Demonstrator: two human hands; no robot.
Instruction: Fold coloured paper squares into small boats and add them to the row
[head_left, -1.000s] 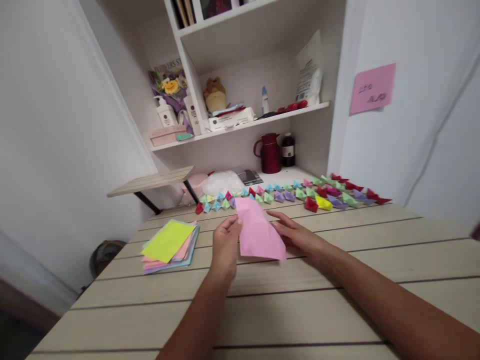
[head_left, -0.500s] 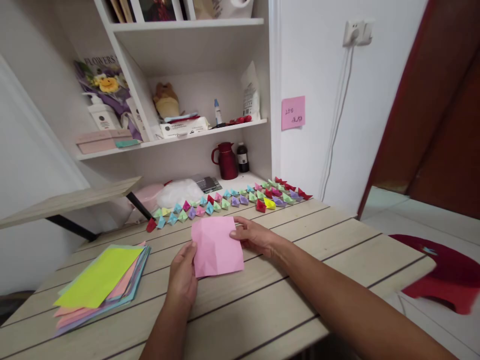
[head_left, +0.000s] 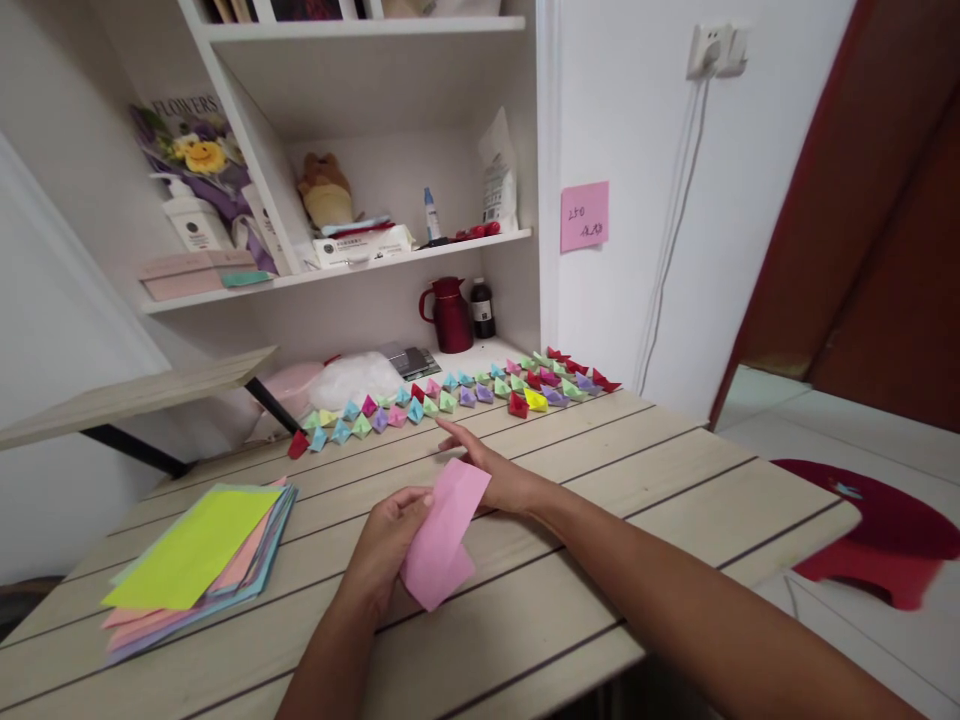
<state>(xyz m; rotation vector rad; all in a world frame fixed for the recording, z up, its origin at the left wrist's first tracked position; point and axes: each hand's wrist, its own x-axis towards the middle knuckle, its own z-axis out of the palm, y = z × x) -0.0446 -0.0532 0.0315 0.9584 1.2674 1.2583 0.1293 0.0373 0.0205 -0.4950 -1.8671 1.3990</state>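
Observation:
A square of pink paper (head_left: 448,525) is tilted above the table, with crease lines and a bent lower edge. My left hand (head_left: 390,535) grips its left side between thumb and fingers. Just behind the paper's right edge is my right hand (head_left: 495,472), its fingers stretched out and apart. Part of that hand is hidden by the paper, so I cannot tell whether the two touch. Small folded paper boats (head_left: 415,410) in many colours stand in rows along the table's back edge.
On the left lies a stack of coloured paper (head_left: 199,550) with a yellow-green sheet on top. A small raised shelf (head_left: 142,390) stands at the back left. Behind the boats are a red jug (head_left: 451,318) and a dark bottle (head_left: 483,308). A red stool (head_left: 877,530) is at the right.
My right hand has let go of the pink paper and its fingers have spread out. The paper has turned and tilted in my left hand. The view has shifted slightly.

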